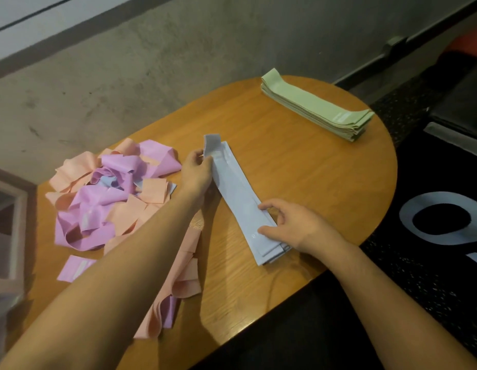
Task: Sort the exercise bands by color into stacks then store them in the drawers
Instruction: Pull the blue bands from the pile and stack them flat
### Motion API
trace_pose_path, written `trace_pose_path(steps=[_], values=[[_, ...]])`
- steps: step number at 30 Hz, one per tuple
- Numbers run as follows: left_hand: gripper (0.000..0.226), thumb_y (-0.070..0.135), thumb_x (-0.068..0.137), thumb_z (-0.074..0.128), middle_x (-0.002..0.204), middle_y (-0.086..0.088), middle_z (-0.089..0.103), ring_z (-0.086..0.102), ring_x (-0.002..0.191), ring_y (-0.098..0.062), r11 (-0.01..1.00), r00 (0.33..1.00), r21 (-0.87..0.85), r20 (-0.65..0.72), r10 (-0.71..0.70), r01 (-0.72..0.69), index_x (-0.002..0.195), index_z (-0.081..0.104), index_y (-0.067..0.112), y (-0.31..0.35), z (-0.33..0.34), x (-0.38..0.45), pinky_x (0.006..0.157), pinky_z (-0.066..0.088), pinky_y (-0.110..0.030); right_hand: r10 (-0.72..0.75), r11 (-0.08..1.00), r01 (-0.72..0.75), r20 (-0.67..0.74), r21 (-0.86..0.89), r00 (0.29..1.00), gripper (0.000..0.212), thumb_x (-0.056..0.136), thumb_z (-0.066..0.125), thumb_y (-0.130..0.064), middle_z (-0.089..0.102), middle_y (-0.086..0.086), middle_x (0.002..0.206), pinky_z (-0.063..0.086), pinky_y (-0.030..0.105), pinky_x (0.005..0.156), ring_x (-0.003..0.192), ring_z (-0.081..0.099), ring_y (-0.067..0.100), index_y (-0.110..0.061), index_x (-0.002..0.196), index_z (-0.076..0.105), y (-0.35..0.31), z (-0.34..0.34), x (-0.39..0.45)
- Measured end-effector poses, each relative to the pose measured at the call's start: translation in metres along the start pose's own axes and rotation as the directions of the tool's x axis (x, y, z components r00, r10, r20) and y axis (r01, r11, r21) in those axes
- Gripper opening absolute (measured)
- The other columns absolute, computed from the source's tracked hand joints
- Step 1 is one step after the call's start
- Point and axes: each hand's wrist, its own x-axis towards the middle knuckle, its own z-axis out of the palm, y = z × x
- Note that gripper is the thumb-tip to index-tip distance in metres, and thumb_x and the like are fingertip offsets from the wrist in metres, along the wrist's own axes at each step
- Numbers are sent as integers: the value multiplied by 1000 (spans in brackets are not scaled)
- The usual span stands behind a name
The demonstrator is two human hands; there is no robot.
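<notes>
A stack of pale blue bands (pixel 241 198) lies diagonally in the middle of the oval wooden table (pixel 312 169). My left hand (pixel 196 173) pinches the far end of the top blue band, whose tip curls upward. My right hand (pixel 293 222) holds the near end of the stack, fingers curled over the top and the edge. A neat stack of green bands (pixel 316 105) lies at the far right of the table. A tangled heap of pink, purple and a few blue bands (pixel 109 193) covers the left side.
More peach and purple bands (pixel 178 287) trail under my left forearm toward the table's near edge. A concrete wall runs behind the table. A dark speckled floor with a pale ring marking (pixel 442 217) is at the right. A framed opening (pixel 8 225) sits at the far left.
</notes>
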Motion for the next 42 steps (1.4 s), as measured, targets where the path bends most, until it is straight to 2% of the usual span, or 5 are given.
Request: trace_pose_path(steps=[9,15,30,35,42], values=[[15,28,104,51,117,3,63,62,104,-14,997,999,75,41,25,-29,118,58,29,-4,0,11,95,55,-37,3,1000,-3,19,-2,1000,48,89,68,-43,59,-3,78,52,39,72,74,60,17,-40,134,50,-1,-1,-1],[36,21,103,54,93,6,63,62,77,-11,999,999,-33,38,-29,30,139,51,21,2,0,13,71,56,-28,22,999,-20,-46,46,999,36,87,70,-48,56,-7,78,52,38,73,72,56,11,-38,118,55,0,1,0],[60,28,101,56,154,-8,32,51,128,-25,950,997,304,28,71,-76,155,31,20,-15,-7,11,105,49,-43,-222,974,217,-88,-60,971,21,89,70,-40,53,-11,87,50,32,78,84,55,7,-39,110,65,6,1,-12],[31,32,101,54,115,2,57,63,86,-19,935,970,260,58,235,-242,132,51,25,-28,-12,-29,70,51,-32,-321,945,315,-74,-88,944,24,84,71,-53,57,-17,99,50,34,90,100,51,0,-44,106,70,10,-2,-20],[6,28,100,56,92,7,62,58,80,-10,880,901,229,238,363,-416,99,60,33,-54,-15,-91,71,46,-28,-363,896,371,80,-242,928,39,77,73,-63,54,-27,115,40,28,99,112,40,-1,-47,112,71,11,-12,-42]])
